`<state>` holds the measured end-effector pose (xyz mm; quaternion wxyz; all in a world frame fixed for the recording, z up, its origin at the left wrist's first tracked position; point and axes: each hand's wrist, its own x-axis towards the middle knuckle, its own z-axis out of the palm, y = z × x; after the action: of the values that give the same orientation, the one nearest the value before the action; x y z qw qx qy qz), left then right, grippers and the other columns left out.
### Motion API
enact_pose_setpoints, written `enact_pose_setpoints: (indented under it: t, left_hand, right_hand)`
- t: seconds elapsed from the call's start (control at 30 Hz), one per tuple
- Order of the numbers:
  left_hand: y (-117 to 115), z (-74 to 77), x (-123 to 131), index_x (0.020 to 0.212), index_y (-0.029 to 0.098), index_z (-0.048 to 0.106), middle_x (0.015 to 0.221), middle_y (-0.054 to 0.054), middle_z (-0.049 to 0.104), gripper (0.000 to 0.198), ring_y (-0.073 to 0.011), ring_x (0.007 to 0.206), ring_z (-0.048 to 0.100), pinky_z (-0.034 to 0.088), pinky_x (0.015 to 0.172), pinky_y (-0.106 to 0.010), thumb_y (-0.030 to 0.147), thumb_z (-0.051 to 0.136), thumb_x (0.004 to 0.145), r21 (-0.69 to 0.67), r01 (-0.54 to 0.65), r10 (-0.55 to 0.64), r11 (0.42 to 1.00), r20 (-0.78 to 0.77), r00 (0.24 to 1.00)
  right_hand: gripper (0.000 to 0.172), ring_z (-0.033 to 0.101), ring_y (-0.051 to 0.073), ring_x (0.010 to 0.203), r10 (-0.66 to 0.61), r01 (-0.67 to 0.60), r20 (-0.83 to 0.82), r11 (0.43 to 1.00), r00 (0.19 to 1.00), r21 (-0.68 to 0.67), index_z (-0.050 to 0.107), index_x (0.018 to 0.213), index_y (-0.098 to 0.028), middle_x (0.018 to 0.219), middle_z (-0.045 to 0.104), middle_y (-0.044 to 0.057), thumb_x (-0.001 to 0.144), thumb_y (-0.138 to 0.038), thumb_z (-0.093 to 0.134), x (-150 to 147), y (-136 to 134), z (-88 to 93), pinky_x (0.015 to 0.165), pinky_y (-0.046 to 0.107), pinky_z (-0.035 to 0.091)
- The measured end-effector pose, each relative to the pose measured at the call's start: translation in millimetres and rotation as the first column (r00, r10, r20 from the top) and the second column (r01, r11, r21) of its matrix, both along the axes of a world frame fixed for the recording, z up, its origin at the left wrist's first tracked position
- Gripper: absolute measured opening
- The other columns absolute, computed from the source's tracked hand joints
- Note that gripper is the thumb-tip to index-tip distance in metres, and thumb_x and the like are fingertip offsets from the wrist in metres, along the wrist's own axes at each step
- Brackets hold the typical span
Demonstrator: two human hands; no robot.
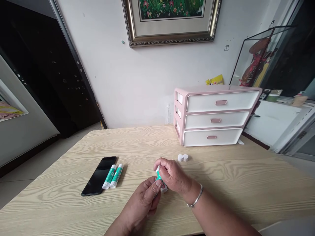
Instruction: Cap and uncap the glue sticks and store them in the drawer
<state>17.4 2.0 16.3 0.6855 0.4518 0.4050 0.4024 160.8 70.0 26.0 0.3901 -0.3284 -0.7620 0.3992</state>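
A green and white glue stick (158, 175) is held between both hands above the wooden table, partly hidden by the fingers. My left hand (147, 193) is closed round its lower part. The thumb and fingers of my right hand (172, 173) grip its upper end. Just below my right hand, a small white object (164, 188) shows only in part. Two more glue sticks, one (109, 177) beside the other (116, 176), rest against the right side of a black phone (99, 175). Beyond my right hand, two white caps (183, 158) stand side by side on the table.
A pink and white three-drawer cabinet (214, 118) stands at the back right of the wooden table (137, 141), with a yellow packet (215, 80) on top. Behind the table is a wall with a framed picture (172, 36). A glass case (256, 62) stands at the far right.
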Motion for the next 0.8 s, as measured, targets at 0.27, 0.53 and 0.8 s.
enact_pose_setpoints:
  t: [0.27, 0.53, 0.8]
  left_hand:
    - [-32.4, -6.0, -12.3, 0.087, 0.021, 0.055, 0.050, 0.011, 0.030, 0.056, -0.0057, 0.042, 0.013, 0.015, 0.040, -0.019, 0.077, 0.054, 0.082, -0.108, -0.044, 0.041, 0.993, -0.030, 0.999]
    - [-7.5, 0.1, -45.3, 0.111, 0.021, 0.059, 0.098, -0.007, 0.072, 0.037, -0.0240, 0.090, 0.067, 0.048, 0.073, -0.031, 0.050, 0.040, 0.100, 0.477, -0.109, 0.478, 0.872, -0.784, 0.397]
    - [13.0, -13.9, -66.4, 0.127, 0.015, 0.055, 0.126, -0.017, 0.069, 0.034, -0.0272, 0.108, 0.070, 0.053, 0.079, -0.035, 0.027, 0.036, 0.101, 0.582, 0.087, 0.587, 0.808, -0.785, -0.197]
  right_hand:
    - [0.030, 0.045, 0.015, 0.051, -0.406, 0.412, -0.092, 0.909, 0.909, 0.062, 0.061, 0.080, -0.023, 0.056, 0.049, -0.003, 0.091, -0.029, 0.035, 44.6, 43.7, 8.4, 0.050, 0.025, 0.037]
    - [0.029, 0.063, 0.020, 0.078, -0.617, 0.556, 0.299, 0.786, 0.728, 0.271, 0.060, 0.118, -0.020, 0.086, 0.070, 0.004, 0.097, -0.034, 0.045, 54.6, 60.7, 5.6, 0.071, 0.029, 0.041]
    - [0.032, 0.062, 0.024, 0.109, -0.595, 0.470, 0.455, 0.803, 0.663, 0.366, 0.066, 0.124, -0.020, 0.107, 0.074, 0.010, 0.093, -0.022, 0.059, 63.0, 68.9, 2.5, 0.093, 0.033, 0.042]
